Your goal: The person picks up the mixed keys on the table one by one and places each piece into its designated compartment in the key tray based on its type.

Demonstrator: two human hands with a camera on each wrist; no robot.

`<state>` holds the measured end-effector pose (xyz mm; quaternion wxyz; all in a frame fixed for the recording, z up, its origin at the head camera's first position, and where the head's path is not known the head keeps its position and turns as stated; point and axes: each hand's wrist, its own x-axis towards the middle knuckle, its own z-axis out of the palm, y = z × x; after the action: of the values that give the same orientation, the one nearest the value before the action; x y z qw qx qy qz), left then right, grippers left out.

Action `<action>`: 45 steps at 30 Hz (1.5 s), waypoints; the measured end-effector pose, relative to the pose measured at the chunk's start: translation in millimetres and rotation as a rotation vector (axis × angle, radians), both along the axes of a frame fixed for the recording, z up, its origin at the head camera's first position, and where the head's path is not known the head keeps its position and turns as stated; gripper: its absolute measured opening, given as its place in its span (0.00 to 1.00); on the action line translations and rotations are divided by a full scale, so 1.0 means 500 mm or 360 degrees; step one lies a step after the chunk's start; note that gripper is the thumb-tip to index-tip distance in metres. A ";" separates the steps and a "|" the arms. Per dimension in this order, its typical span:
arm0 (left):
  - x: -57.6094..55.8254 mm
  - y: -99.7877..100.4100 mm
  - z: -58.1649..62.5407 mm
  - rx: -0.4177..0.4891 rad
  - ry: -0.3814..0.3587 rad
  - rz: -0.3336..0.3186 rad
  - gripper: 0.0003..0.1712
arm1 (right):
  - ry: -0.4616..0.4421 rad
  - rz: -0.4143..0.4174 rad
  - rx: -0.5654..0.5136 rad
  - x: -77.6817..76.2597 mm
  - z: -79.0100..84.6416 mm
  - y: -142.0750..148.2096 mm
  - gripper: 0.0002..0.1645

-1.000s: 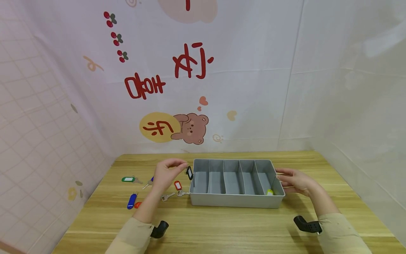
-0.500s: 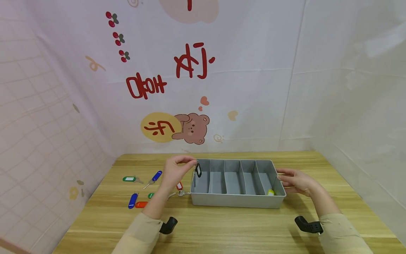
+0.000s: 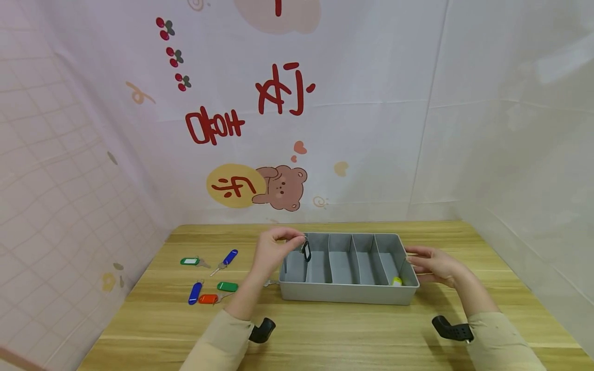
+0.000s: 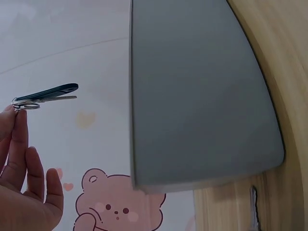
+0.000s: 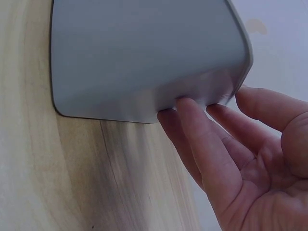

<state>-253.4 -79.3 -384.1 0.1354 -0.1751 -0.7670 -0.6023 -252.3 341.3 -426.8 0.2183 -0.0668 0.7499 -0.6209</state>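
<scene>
My left hand (image 3: 274,252) pinches the ring of a key with a black tag (image 3: 307,251) between thumb and fingertips. The key and tag hang over the left part of a grey divided box (image 3: 348,292), overlapping its first divider in the head view. The left wrist view shows the tag (image 4: 53,92) and key side by side, off the fingertips. At the box's right end, my right hand (image 3: 433,264) rests its fingertips on the outer wall, thumb by the rim (image 5: 245,72). A yellow tag (image 3: 397,281) lies in the rightmost compartment.
Left of the box lie keys with coloured tags: two green (image 3: 189,261), two blue (image 3: 230,256) and an orange one (image 3: 208,299). Another key (image 3: 271,283) shows by the box's left end, partly behind my left forearm. A printed curtain (image 3: 371,129) hangs behind the table.
My left hand has moved right, carrying the key with the black tag from beside the box's left end to over its compartments. My right hand stays at the box's end.
</scene>
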 end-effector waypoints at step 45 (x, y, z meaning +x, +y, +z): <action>0.025 0.207 -0.046 -0.0180 -0.0034 -0.0174 0.02 | -0.0005 -0.0001 -0.0033 -0.002 -0.005 0.004 0.39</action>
<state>-240.8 24.2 -407.1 0.0839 -0.2176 -0.7905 -0.5664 -253.4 343.2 -429.5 0.2186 -0.0678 0.7431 -0.6288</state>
